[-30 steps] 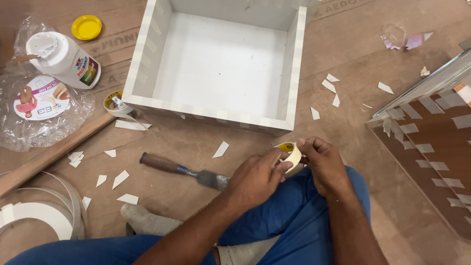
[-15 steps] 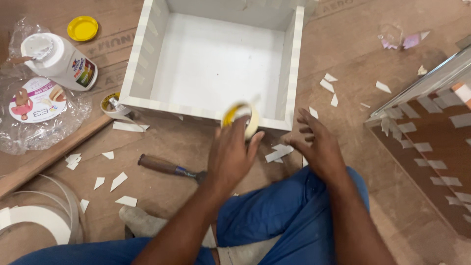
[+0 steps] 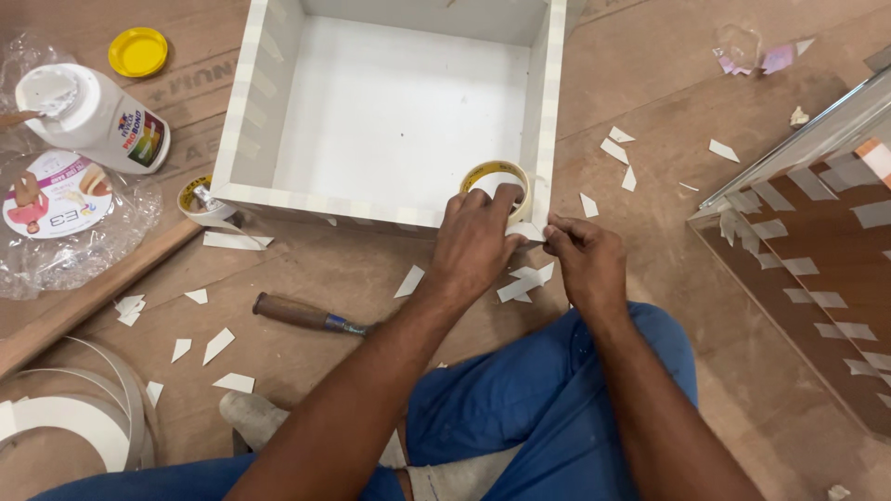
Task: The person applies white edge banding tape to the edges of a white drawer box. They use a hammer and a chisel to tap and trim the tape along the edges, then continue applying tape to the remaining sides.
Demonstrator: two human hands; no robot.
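Where the box's (image 3: 390,111) corner rises, tape roll (image 3: 497,183) clamped in left hand's (image 3: 475,246) grip, right hand (image 3: 583,262) pinching its free end.

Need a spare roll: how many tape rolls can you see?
2: one tape roll in the left hand at the white box's front right corner; a second tape roll lies by its front left corner.

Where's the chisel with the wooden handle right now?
The chisel lies on the floor in the head view, left of the person's left forearm, in front of the white box, among scattered paper scraps.
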